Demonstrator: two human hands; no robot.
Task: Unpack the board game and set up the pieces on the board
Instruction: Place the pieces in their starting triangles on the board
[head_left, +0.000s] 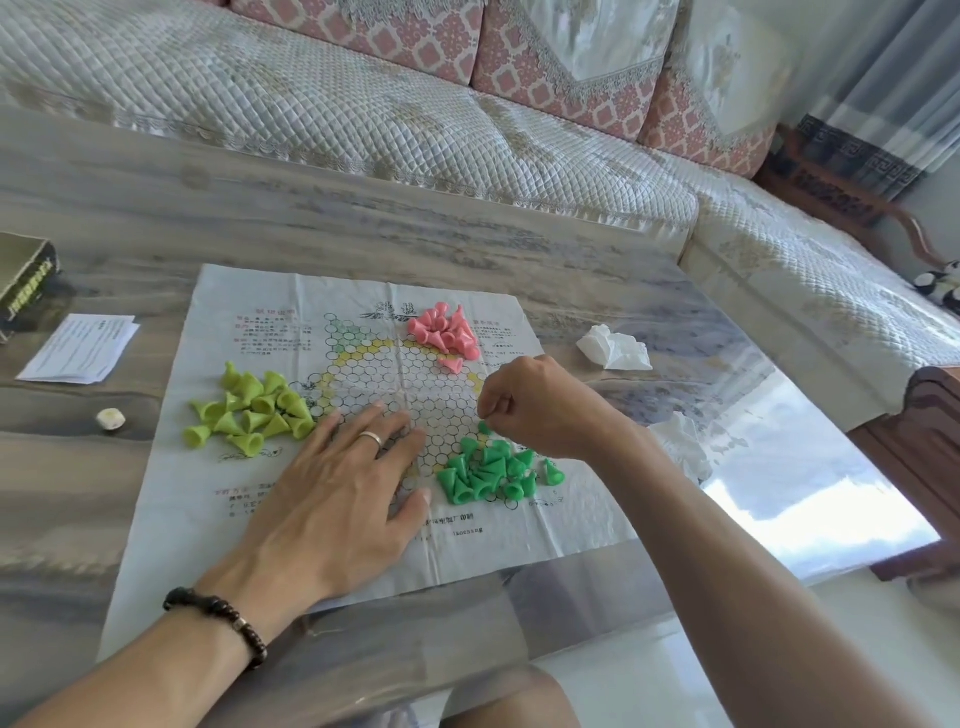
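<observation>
Paper board (249, 322): creased sheet spread on the surface, pressed flat by the left hand (343, 467), fingers straight, its grip released.
Right hand (530, 405): grip curled, apparently pinching 1 dark-green piece (484, 428) above the grid.
3 unsorted heaps: yellow-green pieces (249, 410), pink pieces (447, 327), dark-green pieces (488, 475).
Risks, as I judge them: lifting the left hand lets the creases spring and topple cones; the right forearm sweeping the dark-green heap off the sheet.

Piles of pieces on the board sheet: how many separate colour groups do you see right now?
3. Lime pieces at the sheet's left, pink pieces at its top, dark green pieces lower right, beneath the right hand. Others may be hidden under the hands.
</observation>
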